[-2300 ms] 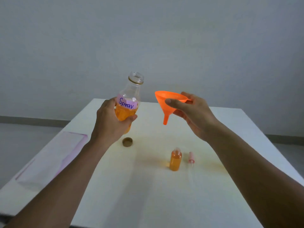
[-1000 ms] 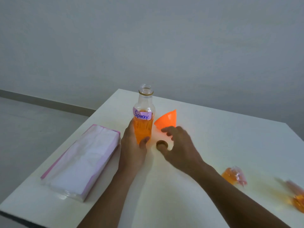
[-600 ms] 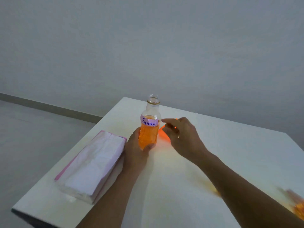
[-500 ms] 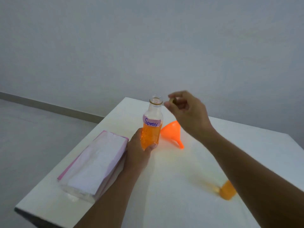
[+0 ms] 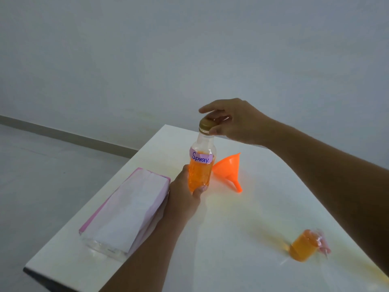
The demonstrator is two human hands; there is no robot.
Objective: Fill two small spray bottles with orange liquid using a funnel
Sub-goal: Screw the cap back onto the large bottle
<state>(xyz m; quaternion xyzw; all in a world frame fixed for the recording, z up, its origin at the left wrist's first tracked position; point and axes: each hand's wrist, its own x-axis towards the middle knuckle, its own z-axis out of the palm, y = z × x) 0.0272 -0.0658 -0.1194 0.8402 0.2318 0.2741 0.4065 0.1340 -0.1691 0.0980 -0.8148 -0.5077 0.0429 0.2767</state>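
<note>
A clear bottle [image 5: 200,165] labelled "Spray", about half full of orange liquid, stands upright on the white table [image 5: 242,218]. My left hand [image 5: 185,194] grips its lower body. My right hand [image 5: 233,121] holds the gold cap [image 5: 207,125] on the bottle's mouth. The orange funnel [image 5: 228,168] lies on its side just right of the bottle. One small spray bottle [image 5: 303,248] filled with orange liquid stands at the lower right, blurred, with a pink part beside it. A second small bottle is not visible.
A pink-edged pack of white tissues [image 5: 128,209] lies to the left of the bottle near the table's left edge. A grey wall rises behind the table, and grey floor shows at the left.
My right hand laid the funnel down, picked up the gold cap from the table and brought it onto the big bottle's mouth. My left hand set the bottle upright and kept holding it.
</note>
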